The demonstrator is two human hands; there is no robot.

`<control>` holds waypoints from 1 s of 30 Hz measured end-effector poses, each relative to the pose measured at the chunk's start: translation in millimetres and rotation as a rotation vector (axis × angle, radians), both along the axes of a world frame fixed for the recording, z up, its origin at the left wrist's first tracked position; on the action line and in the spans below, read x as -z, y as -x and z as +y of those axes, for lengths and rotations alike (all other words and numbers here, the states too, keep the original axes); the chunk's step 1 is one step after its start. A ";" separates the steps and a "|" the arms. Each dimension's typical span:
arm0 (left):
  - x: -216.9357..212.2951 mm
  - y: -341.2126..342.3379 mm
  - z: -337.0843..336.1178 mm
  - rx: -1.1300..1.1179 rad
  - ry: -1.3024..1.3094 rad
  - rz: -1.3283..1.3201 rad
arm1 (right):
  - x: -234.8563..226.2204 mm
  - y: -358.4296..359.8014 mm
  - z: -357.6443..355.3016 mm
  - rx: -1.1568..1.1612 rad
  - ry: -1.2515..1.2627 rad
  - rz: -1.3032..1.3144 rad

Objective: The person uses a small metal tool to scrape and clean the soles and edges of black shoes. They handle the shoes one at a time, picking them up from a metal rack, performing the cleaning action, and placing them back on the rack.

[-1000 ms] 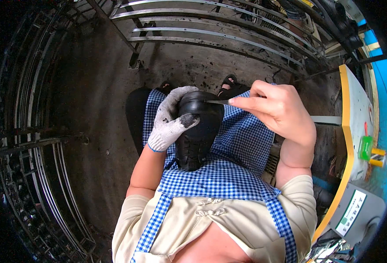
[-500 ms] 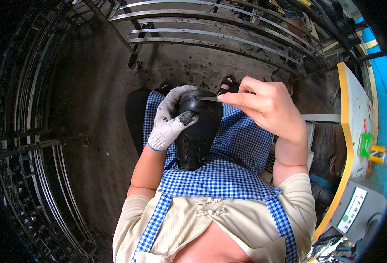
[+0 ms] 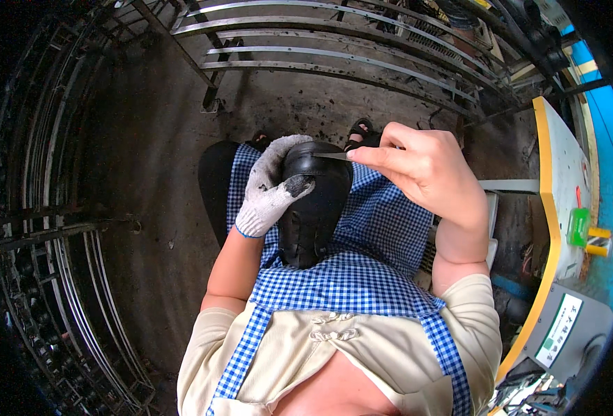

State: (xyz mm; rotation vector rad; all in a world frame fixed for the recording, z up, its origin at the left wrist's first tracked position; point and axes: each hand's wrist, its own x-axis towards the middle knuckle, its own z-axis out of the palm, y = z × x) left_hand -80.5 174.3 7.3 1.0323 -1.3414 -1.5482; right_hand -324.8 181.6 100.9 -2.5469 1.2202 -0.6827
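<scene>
A black lace-up shoe (image 3: 313, 208) lies on my lap, its rounded toe end pointing away from me and its laces toward my waist. My left hand (image 3: 270, 184), in a white knitted glove with dark stains, wraps round the left side of the toe end. The gloved thumb rests across the upper. My bare right hand (image 3: 421, 170) pinches a thin pointed metal blade (image 3: 332, 156) between thumb and fingers. That blade points left, its tip at the surface of the toe end; I cannot tell if it touches. Its rear part is hidden in my fingers.
Metal rack rails (image 3: 348, 66) cross the floor ahead. More dark racks (image 3: 63, 243) stand on the left. At right is a white table (image 3: 563, 201) with a yellow edge, bearing a green bottle (image 3: 578, 227) and a yellow-striped item (image 3: 600, 241). A grey machine housing (image 3: 577, 333) stands nearer.
The blade's tip has shifted very slightly to the right over the toe end. Both hands keep their hold, and the shoe stays in place.
</scene>
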 end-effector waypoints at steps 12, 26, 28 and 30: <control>0.1 1.1 0.3 0.014 0.008 0.003 | 3.8 -1.9 -0.3 -0.002 -0.008 -0.041; 7.3 -8.0 1.0 -0.027 0.033 0.084 | 19.0 7.7 15.9 0.055 0.054 -0.092; 7.2 -5.3 1.8 -0.026 0.045 0.069 | 5.1 3.3 15.2 0.044 0.150 0.011; 6.7 -3.3 2.7 -0.031 0.045 0.052 | 1.8 -2.5 14.0 0.044 0.217 0.096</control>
